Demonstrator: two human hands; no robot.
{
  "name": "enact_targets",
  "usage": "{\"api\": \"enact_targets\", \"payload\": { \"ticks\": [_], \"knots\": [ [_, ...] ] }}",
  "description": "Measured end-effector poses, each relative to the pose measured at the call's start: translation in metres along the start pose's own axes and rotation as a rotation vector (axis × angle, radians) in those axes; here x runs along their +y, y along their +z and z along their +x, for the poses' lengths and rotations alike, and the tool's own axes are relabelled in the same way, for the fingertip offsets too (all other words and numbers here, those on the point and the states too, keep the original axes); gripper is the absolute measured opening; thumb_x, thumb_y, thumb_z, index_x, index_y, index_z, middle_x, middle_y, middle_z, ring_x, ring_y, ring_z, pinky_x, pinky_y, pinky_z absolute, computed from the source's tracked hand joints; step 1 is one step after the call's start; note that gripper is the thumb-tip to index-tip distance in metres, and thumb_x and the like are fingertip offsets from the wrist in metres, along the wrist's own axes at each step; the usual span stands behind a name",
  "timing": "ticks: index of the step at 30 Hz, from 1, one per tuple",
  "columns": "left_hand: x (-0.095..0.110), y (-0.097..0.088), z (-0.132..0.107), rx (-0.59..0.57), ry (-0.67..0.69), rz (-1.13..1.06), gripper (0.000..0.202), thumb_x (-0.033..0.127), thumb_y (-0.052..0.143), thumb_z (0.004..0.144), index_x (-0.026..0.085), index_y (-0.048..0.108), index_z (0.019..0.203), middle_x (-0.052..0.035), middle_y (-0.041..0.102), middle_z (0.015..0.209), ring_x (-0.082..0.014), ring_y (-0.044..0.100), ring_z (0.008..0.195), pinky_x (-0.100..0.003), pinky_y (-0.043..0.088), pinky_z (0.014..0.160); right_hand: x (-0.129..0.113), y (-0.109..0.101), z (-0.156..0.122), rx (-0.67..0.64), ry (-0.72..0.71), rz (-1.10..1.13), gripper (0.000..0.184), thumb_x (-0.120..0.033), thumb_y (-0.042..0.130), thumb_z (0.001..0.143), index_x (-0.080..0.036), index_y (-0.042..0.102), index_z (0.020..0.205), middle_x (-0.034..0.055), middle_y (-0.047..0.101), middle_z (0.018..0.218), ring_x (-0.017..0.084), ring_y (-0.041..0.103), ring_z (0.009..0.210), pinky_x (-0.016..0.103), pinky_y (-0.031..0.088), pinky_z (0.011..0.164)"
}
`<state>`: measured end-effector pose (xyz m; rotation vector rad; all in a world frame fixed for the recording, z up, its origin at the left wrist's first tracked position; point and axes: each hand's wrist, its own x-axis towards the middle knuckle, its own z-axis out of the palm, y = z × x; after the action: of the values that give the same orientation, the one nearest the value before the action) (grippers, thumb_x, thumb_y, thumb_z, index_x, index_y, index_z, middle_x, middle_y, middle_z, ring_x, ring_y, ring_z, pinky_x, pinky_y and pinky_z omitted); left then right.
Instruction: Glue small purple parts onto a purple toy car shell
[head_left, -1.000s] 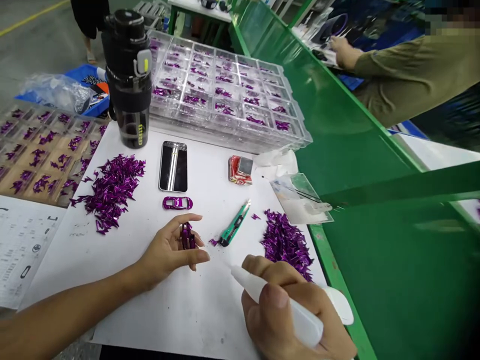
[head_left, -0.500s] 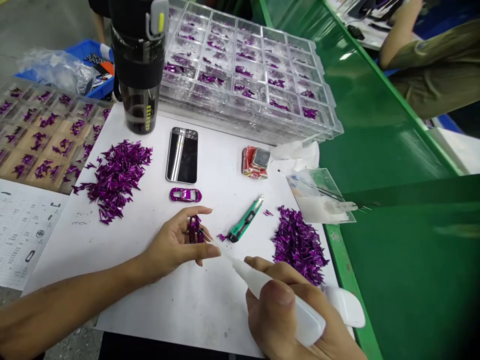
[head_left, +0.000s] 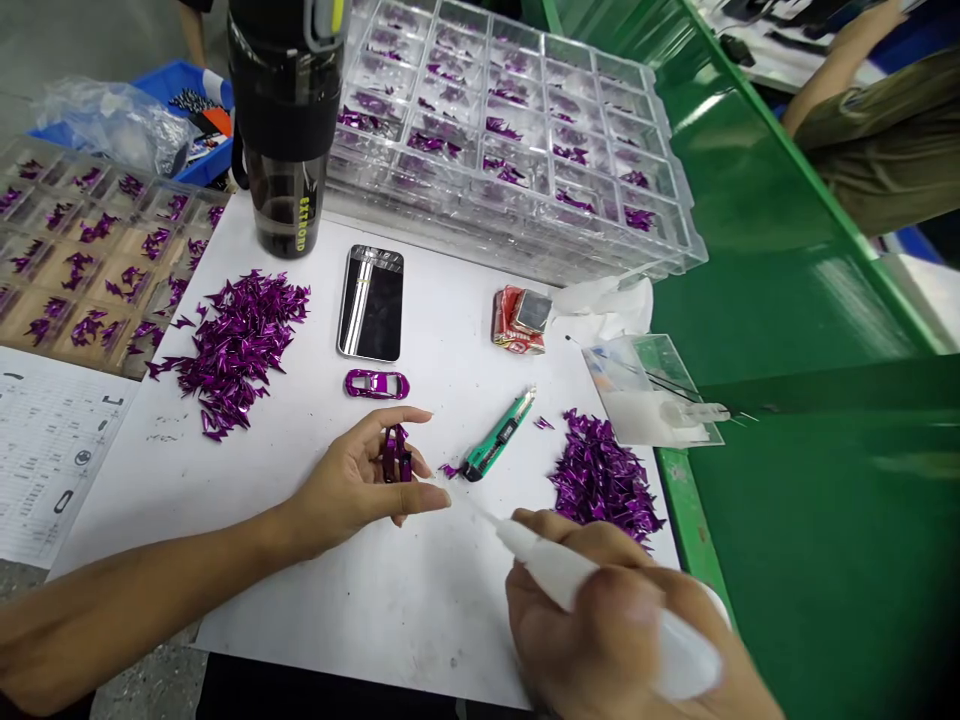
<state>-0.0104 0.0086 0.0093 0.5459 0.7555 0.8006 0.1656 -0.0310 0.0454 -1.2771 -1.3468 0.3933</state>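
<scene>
A purple model car body point(head_left: 397, 455) is pinched upright in the fingers of the left hand point(head_left: 349, 490), which is held over the white work sheet point(head_left: 352, 620). A white squeeze bottle point(head_left: 559, 565) with a fine nozzle is gripped in the right hand point(head_left: 600, 640), its tip directed toward the left hand but apart from it. On the sheet, a green utility knife point(head_left: 495, 438) is laid just beside the left hand, a second purple car body point(head_left: 376, 384) is placed beyond it, and heaps of purple metallic slivers point(head_left: 232, 350) are piled to either side. A stack of clear compartment trays point(head_left: 510, 150) is set past the sheet's far edge.
</scene>
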Motion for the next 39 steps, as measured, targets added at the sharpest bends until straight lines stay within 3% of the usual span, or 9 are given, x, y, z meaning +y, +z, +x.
{"api": "enact_targets", "payload": {
  "ticks": [3, 8, 12, 15, 20, 23, 29, 34, 39],
  "knots": [
    [0.0, -0.001, 0.0, -0.002, 0.011, 0.0, 0.058, 0.022, 0.082, 0.079, 0.027, 0.059, 0.132, -0.0021, 0.062, 0.097, -0.0099, 0.054, 0.068, -0.026, 0.047, 0.061, 0.009, 0.011, 0.028, 0.328, 0.165, 0.037, 0.032, -0.048, 0.066, 0.093, -0.023, 0.053, 0.076, -0.0043, 0.049, 0.061, 0.014, 0.05, 0.043, 0.032, 0.048, 0.043],
    [0.003, 0.002, -0.005, -0.002, -0.011, 0.019, 0.052, 0.021, 0.075, 0.085, 0.025, 0.056, 0.133, -0.0062, 0.065, 0.1, -0.0134, 0.059, 0.076, -0.025, 0.05, 0.06, 0.051, 0.032, 0.068, -0.174, 0.28, -0.244, 0.033, -0.052, 0.067, 0.086, -0.022, 0.063, 0.101, 0.0037, 0.07, 0.087, 0.021, 0.068, 0.078, 0.038, 0.058, 0.076],
    [0.004, 0.003, -0.008, -0.023, -0.033, 0.019, 0.049, 0.029, 0.075, 0.087, 0.023, 0.051, 0.13, -0.0074, 0.067, 0.102, -0.0216, 0.071, 0.083, -0.031, 0.058, 0.064, 0.073, 0.04, 0.071, -0.343, 0.219, -0.412, 0.03, -0.042, 0.066, 0.084, -0.022, 0.065, 0.107, 0.0035, 0.071, 0.089, 0.024, 0.07, 0.086, 0.039, 0.056, 0.083],
    [0.004, 0.004, -0.009, -0.038, -0.028, 0.031, 0.055, 0.032, 0.074, 0.089, 0.025, 0.046, 0.136, -0.0051, 0.065, 0.099, -0.0238, 0.074, 0.079, -0.035, 0.062, 0.063, 0.074, 0.02, 0.067, -0.387, 0.108, -0.481, 0.037, -0.039, 0.062, 0.089, -0.021, 0.063, 0.121, 0.0083, 0.074, 0.105, 0.025, 0.07, 0.093, 0.041, 0.056, 0.086],
    [0.005, 0.006, -0.009, -0.037, -0.035, 0.07, 0.072, 0.032, 0.079, 0.086, 0.027, 0.039, 0.146, -0.0017, 0.062, 0.094, -0.0224, 0.074, 0.072, -0.035, 0.063, 0.06, 0.087, -0.038, 0.07, -0.338, -0.018, -0.903, 0.027, -0.022, 0.05, 0.09, -0.02, 0.076, 0.098, 0.0117, 0.073, 0.109, 0.03, 0.067, 0.098, 0.045, 0.053, 0.087],
    [0.004, 0.008, -0.01, -0.034, -0.032, 0.082, 0.068, 0.032, 0.078, 0.086, 0.023, 0.042, 0.143, -0.0017, 0.061, 0.094, -0.0211, 0.074, 0.073, -0.034, 0.064, 0.062, 0.099, -0.05, 0.069, -0.46, -0.017, -1.013, 0.031, -0.019, 0.048, 0.091, -0.019, 0.077, 0.102, 0.0117, 0.073, 0.11, 0.03, 0.065, 0.097, 0.044, 0.052, 0.088],
    [0.003, 0.008, -0.012, -0.033, -0.01, 0.093, 0.065, 0.031, 0.077, 0.087, 0.022, 0.043, 0.141, -0.001, 0.061, 0.093, -0.0194, 0.073, 0.071, -0.033, 0.064, 0.061, 0.105, -0.045, 0.072, -0.561, -0.018, -1.019, 0.027, -0.022, 0.043, 0.094, -0.014, 0.069, 0.094, 0.0175, 0.069, 0.098, 0.032, 0.061, 0.092, 0.044, 0.049, 0.083],
    [0.002, 0.008, -0.012, -0.012, 0.01, 0.106, 0.063, 0.03, 0.078, 0.086, 0.023, 0.045, 0.139, 0.0018, 0.059, 0.089, -0.0183, 0.073, 0.064, -0.032, 0.065, 0.057, 0.091, -0.049, 0.079, -0.642, 0.018, -0.942, 0.021, -0.023, 0.047, 0.091, -0.016, 0.065, 0.101, 0.0107, 0.067, 0.085, 0.025, 0.061, 0.073, 0.036, 0.046, 0.066],
    [0.0, 0.009, -0.012, 0.044, 0.068, 0.11, 0.053, 0.032, 0.083, 0.082, 0.022, 0.05, 0.123, 0.0037, 0.057, 0.085, -0.021, 0.074, 0.061, -0.027, 0.061, 0.048, 0.039, -0.037, 0.065, -0.512, 0.279, -0.387, 0.029, -0.043, 0.061, 0.094, -0.02, 0.072, 0.107, 0.0068, 0.07, 0.083, 0.021, 0.067, 0.073, 0.034, 0.054, 0.066]
  ]
}}
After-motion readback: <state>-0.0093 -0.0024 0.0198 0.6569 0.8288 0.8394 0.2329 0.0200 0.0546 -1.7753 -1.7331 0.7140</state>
